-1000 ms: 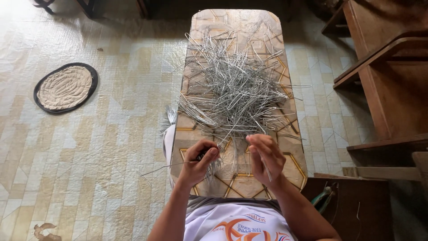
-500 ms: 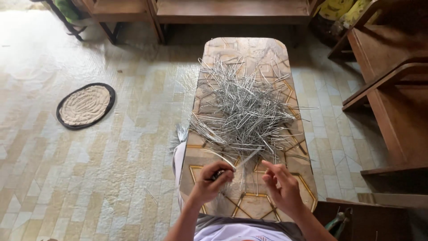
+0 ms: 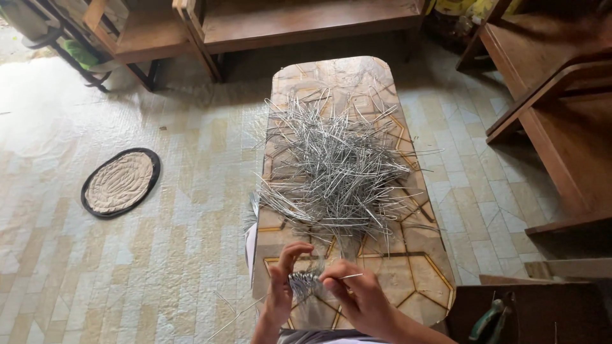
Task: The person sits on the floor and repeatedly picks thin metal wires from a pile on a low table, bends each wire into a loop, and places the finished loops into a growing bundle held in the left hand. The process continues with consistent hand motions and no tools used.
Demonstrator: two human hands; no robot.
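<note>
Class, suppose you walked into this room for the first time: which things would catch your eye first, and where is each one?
First, the big tangled heap of thin silvery metal wire pieces spread over the middle of the narrow patterned brown table. Next, at the table's near end, the left hand and right hand meet around a small bundle of the same wires. To the left, an oval woven mat with a black rim lies on the pale tiled floor.

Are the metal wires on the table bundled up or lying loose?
Mostly loose: the wire pile sprawls tangled across the table. Only a small bunch is gathered in the left hand.

Silver-grey wire pieces (image 3: pixel 338 165), tan table (image 3: pixel 408 280) with gold geometric lines, beige black-rimmed oval mat (image 3: pixel 120 183), pale yellow tiled floor (image 3: pixel 159 267)
</note>
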